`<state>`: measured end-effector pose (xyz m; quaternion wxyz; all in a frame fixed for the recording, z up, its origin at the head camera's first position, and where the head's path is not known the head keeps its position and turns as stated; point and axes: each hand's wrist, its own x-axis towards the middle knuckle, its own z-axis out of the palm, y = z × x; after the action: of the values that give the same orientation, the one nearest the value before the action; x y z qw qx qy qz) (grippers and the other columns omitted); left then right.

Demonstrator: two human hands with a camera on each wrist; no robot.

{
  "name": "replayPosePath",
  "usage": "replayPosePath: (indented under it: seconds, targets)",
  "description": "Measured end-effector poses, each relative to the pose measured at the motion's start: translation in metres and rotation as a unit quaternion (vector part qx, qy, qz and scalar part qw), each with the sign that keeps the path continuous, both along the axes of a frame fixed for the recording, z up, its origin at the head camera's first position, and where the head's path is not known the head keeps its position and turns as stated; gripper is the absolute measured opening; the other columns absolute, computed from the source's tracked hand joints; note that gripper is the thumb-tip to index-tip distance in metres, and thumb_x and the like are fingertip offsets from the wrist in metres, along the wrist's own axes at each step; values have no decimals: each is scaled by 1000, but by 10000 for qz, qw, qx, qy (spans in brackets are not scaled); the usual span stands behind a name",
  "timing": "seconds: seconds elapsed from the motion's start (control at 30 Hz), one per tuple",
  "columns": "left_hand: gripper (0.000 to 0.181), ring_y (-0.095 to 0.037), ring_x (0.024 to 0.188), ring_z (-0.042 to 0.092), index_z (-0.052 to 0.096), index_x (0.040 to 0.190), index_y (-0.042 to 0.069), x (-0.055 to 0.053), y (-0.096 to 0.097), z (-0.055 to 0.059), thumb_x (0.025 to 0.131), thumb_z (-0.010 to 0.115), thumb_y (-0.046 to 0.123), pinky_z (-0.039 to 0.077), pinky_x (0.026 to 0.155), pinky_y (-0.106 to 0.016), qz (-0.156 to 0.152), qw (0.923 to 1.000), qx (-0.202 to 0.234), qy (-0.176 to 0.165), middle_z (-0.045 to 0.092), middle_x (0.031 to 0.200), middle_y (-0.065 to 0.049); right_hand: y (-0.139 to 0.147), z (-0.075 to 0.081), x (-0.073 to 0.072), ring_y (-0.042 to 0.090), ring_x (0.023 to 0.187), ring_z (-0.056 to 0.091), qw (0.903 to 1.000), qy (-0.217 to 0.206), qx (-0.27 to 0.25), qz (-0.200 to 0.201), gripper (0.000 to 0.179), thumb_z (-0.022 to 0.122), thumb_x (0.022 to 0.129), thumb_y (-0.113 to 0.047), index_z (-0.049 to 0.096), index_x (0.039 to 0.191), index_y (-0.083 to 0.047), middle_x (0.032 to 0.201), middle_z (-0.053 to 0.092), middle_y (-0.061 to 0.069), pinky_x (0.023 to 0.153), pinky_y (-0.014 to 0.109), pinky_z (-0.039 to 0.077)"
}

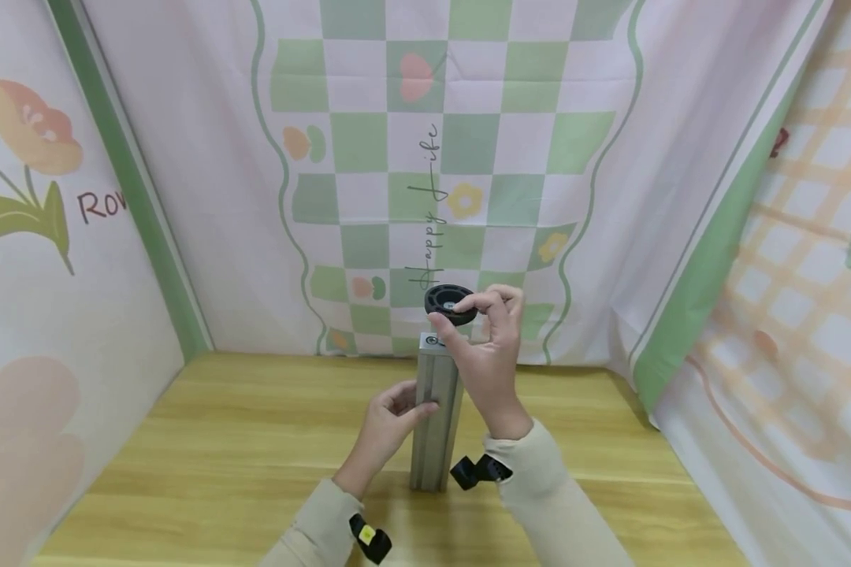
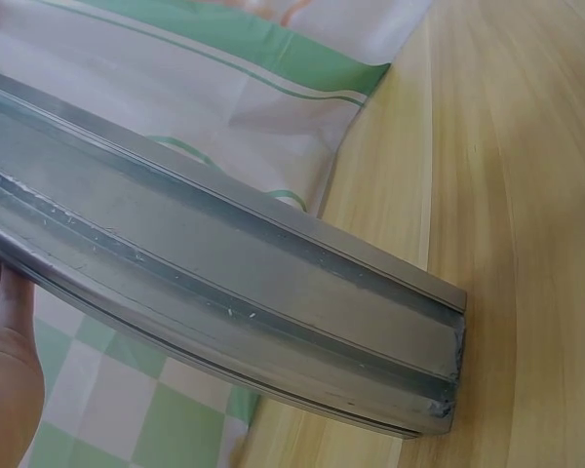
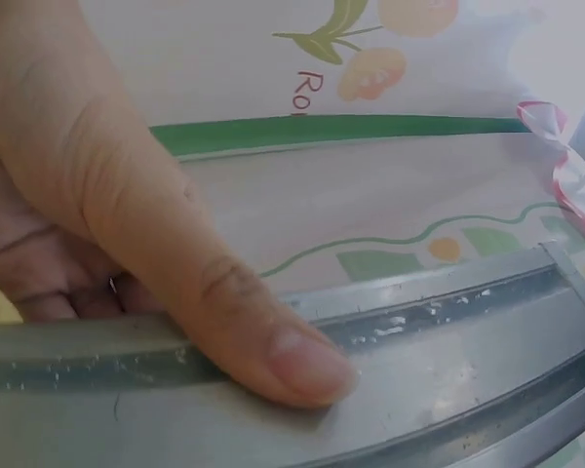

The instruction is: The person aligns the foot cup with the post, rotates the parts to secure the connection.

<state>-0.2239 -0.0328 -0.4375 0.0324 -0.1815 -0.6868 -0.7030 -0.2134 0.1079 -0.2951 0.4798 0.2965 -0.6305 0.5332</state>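
Note:
A grey aluminium profile [image 1: 432,441] stands upright on the wooden table, with grooves running along its length. My left hand [image 1: 390,419] grips it around the middle, and its thumb lies across the near face. That thumb [image 3: 292,366] shows large in the right wrist view. Just above the profile's top end plate [image 1: 428,342], my right hand [image 1: 492,358] pinches a black round disc [image 1: 434,297] with a metal centre between thumb and forefinger. Whether the disc joins the profile cannot be seen. The profile's lower end [image 2: 439,370] meets the table in the left wrist view.
The wooden table [image 1: 220,441] reaches back to a checked cloth [image 1: 411,142]. Printed cloths hang on the left [image 1: 57,315] and the right [image 1: 773,331]. Black straps with small cameras sit on both sleeves.

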Motion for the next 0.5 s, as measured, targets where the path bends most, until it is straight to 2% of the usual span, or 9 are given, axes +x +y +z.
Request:
replayPosePath:
  seconds: [0.13, 0.2, 0.27, 0.3, 0.33, 0.4, 0.5]
  targets:
    - [40, -21, 98, 66, 70, 120, 10, 0, 0, 0, 87, 81, 29, 56, 85, -30, -56, 10000, 31, 44, 71, 106, -5, 7, -10, -11, 27, 127, 36, 9991, 132, 293, -273, 62, 71, 88, -58, 60, 116, -4, 132, 42, 20, 104, 44, 31]
    - [40, -22, 97, 66, 70, 120, 10, 0, 0, 0, 87, 81, 29, 56, 85, -30, -64, 10000, 46, 56, 71, 105, -5, 11, -12, -15, 31, 137, 31, 9992, -2, 408, -22, 70, 62, 92, -63, 55, 128, -4, 146, 36, 21, 110, 50, 27]
    - [40, -21, 97, 66, 70, 120, 10, 0, 0, -1, 86, 82, 29, 56, 85, -30, -63, 9999, 51, 67, 71, 104, -5, 14, -11, -17, 31, 143, 28, 9971, -297, 500, 488, 69, 51, 99, -61, 49, 137, -3, 153, 33, 19, 115, 52, 20]
    - [40, -21, 96, 66, 70, 119, 10, 0, 1, -1, 86, 82, 29, 56, 85, -30, -55, 9999, 59, 67, 71, 104, -5, 16, -9, -19, 30, 144, 28, 9938, -498, 500, 865, 66, 45, 102, -57, 47, 140, -3, 154, 33, 20, 116, 53, 18]
    - [40, -21, 96, 66, 71, 119, 10, -1, 1, -1, 86, 82, 29, 56, 84, -30, -48, 9999, 58, 69, 71, 104, -5, 18, -7, -20, 29, 144, 28, 9881, -713, 476, 1277, 63, 39, 104, -53, 46, 141, -3, 154, 35, 20, 118, 52, 15]
    - [40, -21, 96, 66, 71, 119, 10, -1, 1, -1, 86, 82, 30, 56, 84, -30, -43, 9999, 58, 72, 71, 104, -5, 20, -3, -22, 27, 146, 27, 9696, -1199, 340, 2107, 56, 31, 107, -46, 49, 142, -7, 155, 38, 17, 119, 51, 8]
    - [40, -22, 96, 66, 71, 119, 11, -1, 0, -1, 86, 82, 31, 56, 84, -30, -29, 10000, 45, 69, 71, 104, -5, 24, 1, -25, 28, 145, 27, 9311, -1745, 53, 3202, 49, 22, 108, -33, 55, 138, -13, 152, 43, 15, 119, 52, 4]
